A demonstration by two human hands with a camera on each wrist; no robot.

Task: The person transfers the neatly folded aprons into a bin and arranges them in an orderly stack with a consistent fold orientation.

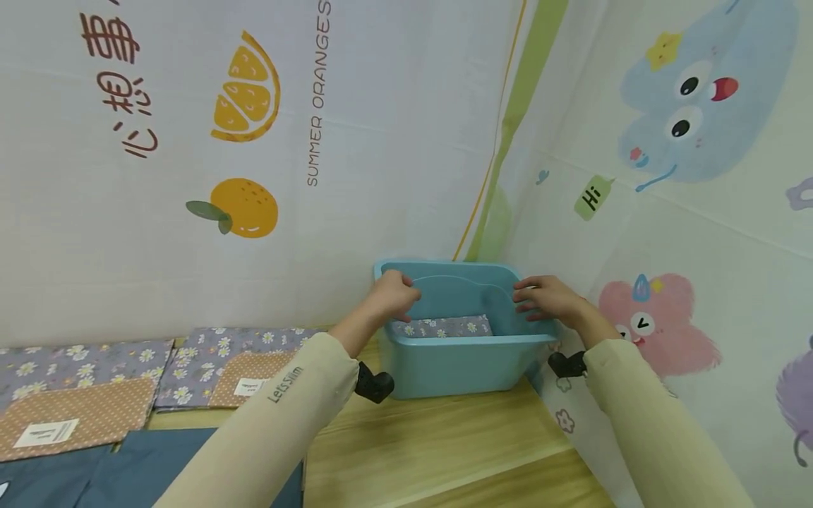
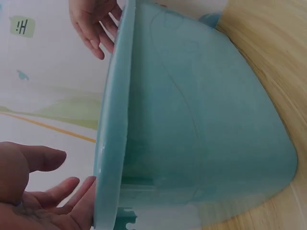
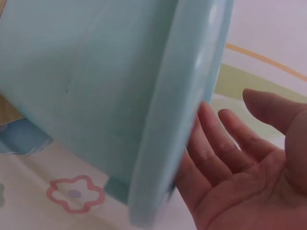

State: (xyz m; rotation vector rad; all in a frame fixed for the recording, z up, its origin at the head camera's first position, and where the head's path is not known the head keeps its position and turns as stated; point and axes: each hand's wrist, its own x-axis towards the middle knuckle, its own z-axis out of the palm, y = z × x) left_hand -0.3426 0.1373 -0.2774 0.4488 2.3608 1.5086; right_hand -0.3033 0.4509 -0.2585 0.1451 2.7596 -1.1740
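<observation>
The left hand (image 1: 395, 295) and right hand (image 1: 547, 298), grips loosely spread, are at the rim of the blue plastic tub (image 1: 451, 370), far on the bench (image 1: 432, 451); daisy-print cloth (image 1: 451, 327) lies inside. Probably placing is ending; next needs clear withdrawal.

A light-blue plastic bin (image 1: 457, 370), with smooth walls, rounded corners and a thick rim, stands upright with its open top on the wooden table (image 1: 444, 444), and inside it lies a grey-purple daisy-patterned piece (image 1: 447, 327), partly hidden by the front rim.
</observation>
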